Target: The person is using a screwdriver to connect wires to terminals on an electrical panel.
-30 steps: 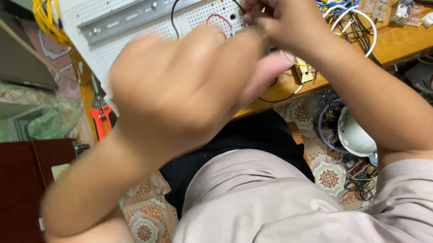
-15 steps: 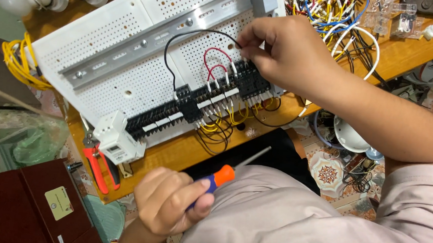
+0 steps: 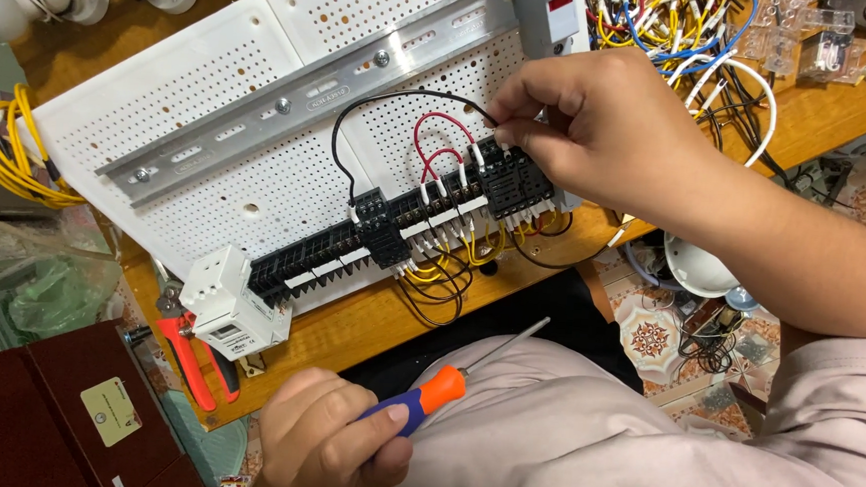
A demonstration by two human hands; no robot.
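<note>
The right hand [image 3: 601, 123] hides the black wire [image 3: 382, 100] end it pinches at the terminal strip [image 3: 393, 236]. The left hand [image 3: 325, 448] grip holds a screwdriver [image 3: 444, 385] below the worktop [image 3: 348, 329] edge.

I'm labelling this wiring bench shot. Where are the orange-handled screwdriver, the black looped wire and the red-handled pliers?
Orange-handled screwdriver [image 3: 441, 386]: head view, on the orange handle section.
Black looped wire [image 3: 335, 152]: head view, on the loop's left bend.
Red-handled pliers [image 3: 185, 359]: head view, on one red grip.
</note>
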